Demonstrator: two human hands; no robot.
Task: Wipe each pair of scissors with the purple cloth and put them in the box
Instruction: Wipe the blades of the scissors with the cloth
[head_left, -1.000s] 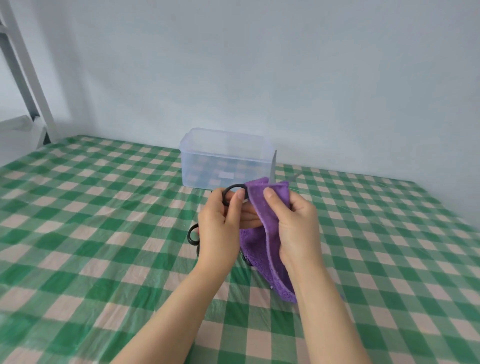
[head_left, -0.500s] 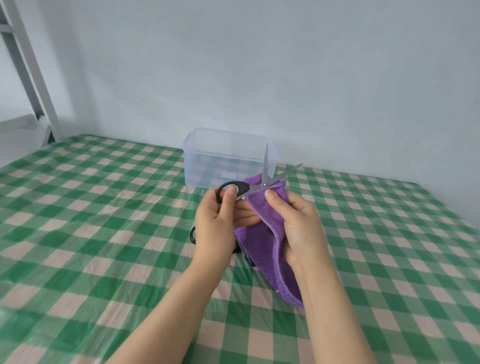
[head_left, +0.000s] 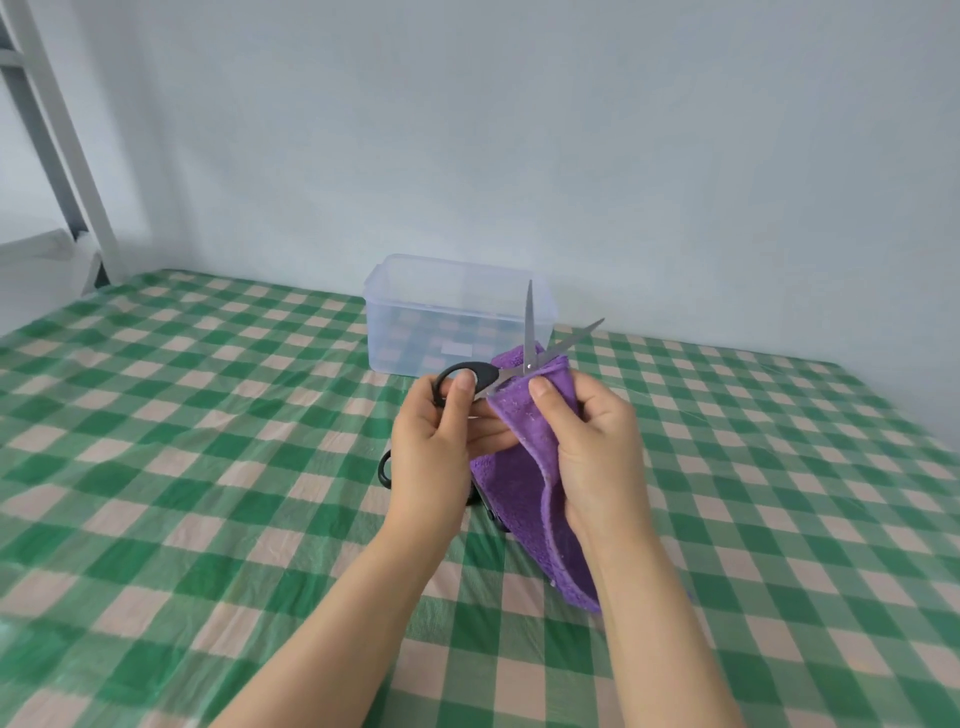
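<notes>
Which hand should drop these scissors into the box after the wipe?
Left. The left hand grips the scissors by the black handle, while the right hand pinches the purple cloth around the blades. The box sits just beyond both hands, so probably no handover is needed.

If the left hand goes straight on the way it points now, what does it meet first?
Probably the clear box, standing beyond the scissors it grips, though depth is unclear.

Checked tablecloth (head_left: 208, 467), green and beige (glossy, lightly creased); pale blue-grey wall (head_left: 519, 130) behind it; white slanted metal frame (head_left: 67, 156), upper left.
</notes>
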